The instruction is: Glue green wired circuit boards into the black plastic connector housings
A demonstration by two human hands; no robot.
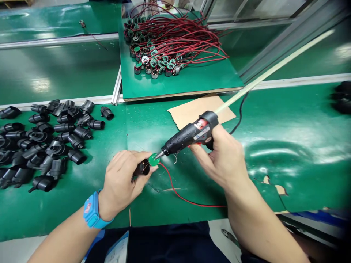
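Observation:
My left hand (pixel 123 177) is closed around a black plastic housing (pixel 142 168), its open end facing right. A small round green circuit board (pixel 154 159) sits at that opening, near my left thumb and fingertip. From the board a red wire (pixel 175 191) curves down and right across the table. My right hand (pixel 226 157) grips a black hot glue gun (pixel 186 137), fingers wrapped round its handle. The metal nozzle meets the face of the board; whether glue is flowing cannot be made out. A long pale glue stick (pixel 274 73) sticks out of the gun's back.
Many black plastic housings (pixel 57 128) lie heaped at the left. On a raised green board (pixel 181 86) at the back stand small motor parts (pixel 155 73) with red wires (pixel 197 40). Brown cardboard (pixel 178 113) lies behind the gun, near its black cord (pixel 240 113).

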